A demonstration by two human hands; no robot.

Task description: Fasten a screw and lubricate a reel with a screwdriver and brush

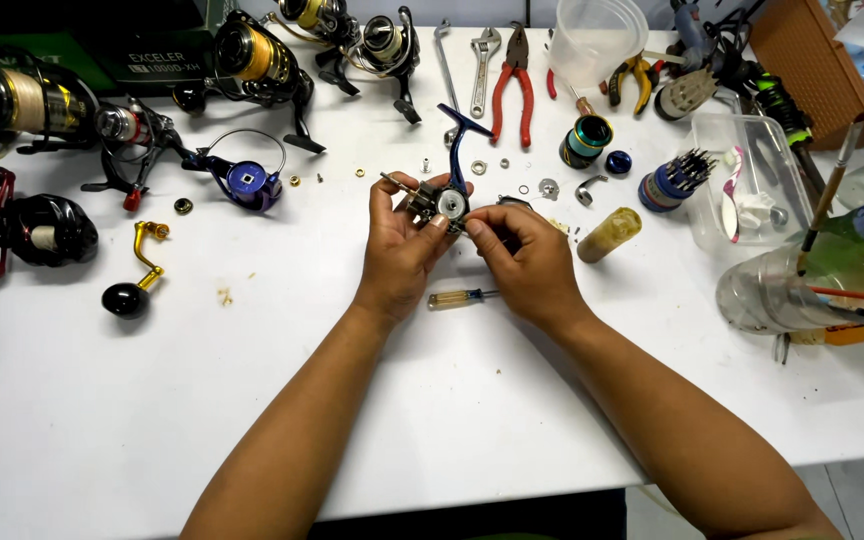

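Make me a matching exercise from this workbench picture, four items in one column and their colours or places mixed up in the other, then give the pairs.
Column one:
1. pliers
2. reel handle with black knob
3. small screwdriver
4. reel body

Column two:
A. gold arm, lying on the table to the left
B. held in the left hand, with the right hand at it
C. red grips, at the far edge
D. clear yellowish handle, on the table below the hands

Pairs: 1-C, 2-A, 3-D, 4-B

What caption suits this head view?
Two hands, left hand and right hand, hold an opened fishing reel body above a white table.
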